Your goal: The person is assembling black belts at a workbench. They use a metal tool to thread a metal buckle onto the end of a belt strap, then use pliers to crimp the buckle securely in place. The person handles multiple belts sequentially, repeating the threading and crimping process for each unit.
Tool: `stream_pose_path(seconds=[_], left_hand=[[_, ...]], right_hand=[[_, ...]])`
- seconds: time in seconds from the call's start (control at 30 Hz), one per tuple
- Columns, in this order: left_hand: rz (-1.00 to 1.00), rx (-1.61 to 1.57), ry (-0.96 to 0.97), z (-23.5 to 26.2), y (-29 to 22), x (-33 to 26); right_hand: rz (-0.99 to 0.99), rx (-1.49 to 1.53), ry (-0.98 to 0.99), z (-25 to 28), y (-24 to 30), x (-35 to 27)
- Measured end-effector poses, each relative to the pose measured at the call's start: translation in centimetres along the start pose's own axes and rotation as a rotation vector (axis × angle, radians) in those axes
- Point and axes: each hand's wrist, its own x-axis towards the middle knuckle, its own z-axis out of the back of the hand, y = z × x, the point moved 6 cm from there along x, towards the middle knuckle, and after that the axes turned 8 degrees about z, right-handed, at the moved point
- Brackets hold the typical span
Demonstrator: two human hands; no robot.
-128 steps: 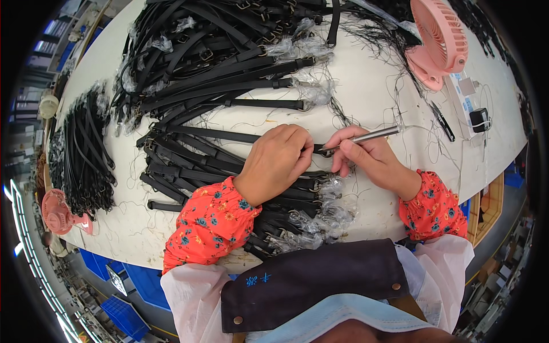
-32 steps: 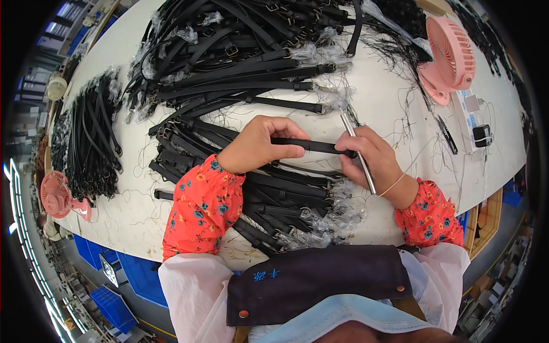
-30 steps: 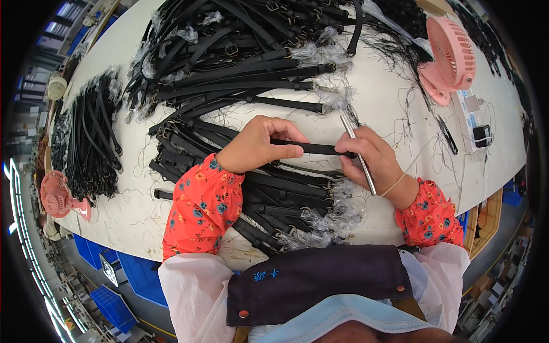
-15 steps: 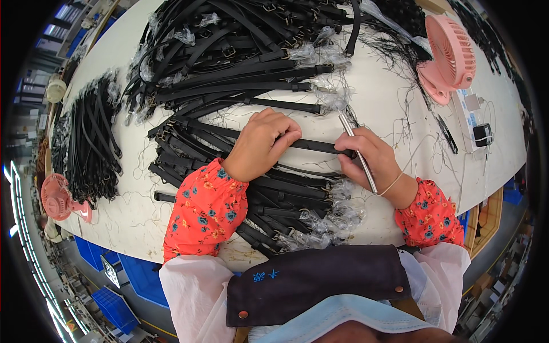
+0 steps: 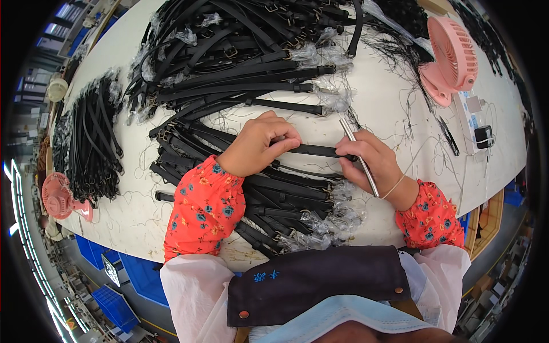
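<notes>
Two hands work one black strap (image 5: 320,150) pulled taut across the near pile. Nearest the body, a bundle of black buckled straps (image 5: 286,211) lies on the white table (image 5: 389,108), their ends in clear plastic wrap (image 5: 337,220) toward the right; the worked strap lies over this bundle, within short reach. Left hand (image 5: 257,143) lies palm down, fingers curled, pressing the strap flat; judged to anchor it so the free end does not slide. Right hand (image 5: 366,163) pinches the strap's right end between thumb and fingers and, in the same closed grip, carries a slim silver tool (image 5: 359,157), tip pointing away from the body, shaft running back over the wrist. Tool type not resolvable; possibly snips or tweezers. Loose thread ends (image 5: 412,143) litter the table around the right hand.

Farther out, a larger heap of straps (image 5: 240,63) spreads across the far table, apart from the near bundle. Far left, another dark bundle (image 5: 91,137), with a small pink fan (image 5: 57,197) at the table edge. Far right, a second pink fan (image 5: 452,60) stands tilted toward the work area; beside it a black pen-like tool (image 5: 449,136) and a small charger (image 5: 483,137).
</notes>
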Motion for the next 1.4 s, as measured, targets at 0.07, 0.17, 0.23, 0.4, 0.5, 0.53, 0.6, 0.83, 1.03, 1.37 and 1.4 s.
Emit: stream_pose_path(seconds=[0.07,0.17,0.23,0.4,0.5,0.53,0.6,0.83,1.03,1.37,1.4], left_hand=[[-0.032,0.046,-0.056,-0.1,-0.5,0.1],[0.018,0.036,-0.113,-0.1,-1.0,0.1],[0.101,-0.042,-0.094,0.0,-0.6,0.1],[0.075,-0.083,-0.009,0.3,-0.2,-0.2],[0.116,-0.081,0.071,0.2,0.6,-0.2],[0.127,-0.085,0.056,0.3,0.6,-0.2],[0.146,-0.095,0.028,0.3,0.6,-0.1],[-0.203,0.399,-0.181,-0.3,-2.4,-0.2],[-0.222,0.244,-0.271,0.1,-2.8,0.0],[0.13,-0.525,-0.357,2.2,-0.4,-0.6],[0.125,-0.418,-0.578,3.9,0.4,-0.6]], right_hand=[[0.001,-0.005,-0.01,0.0,-0.1,0.0],[0.005,-0.022,-0.031,0.1,-0.1,0.0],[0.004,-0.026,-0.026,0.1,-0.1,0.0],[0.003,-0.027,-0.024,0.2,0.0,0.0],[0.016,-0.012,-0.013,0.2,0.2,0.1],[0.021,-0.006,-0.009,0.2,0.2,0.1],[0.026,-0.004,-0.003,0.1,0.2,0.1],[0.0,-0.001,-0.006,0.2,0.0,-0.1],[0.022,-0.027,-0.012,0.1,0.0,0.1],[0.007,-0.011,0.016,-0.2,-0.1,-0.1],[0.009,-0.018,0.013,-0.2,-0.1,-0.1]])
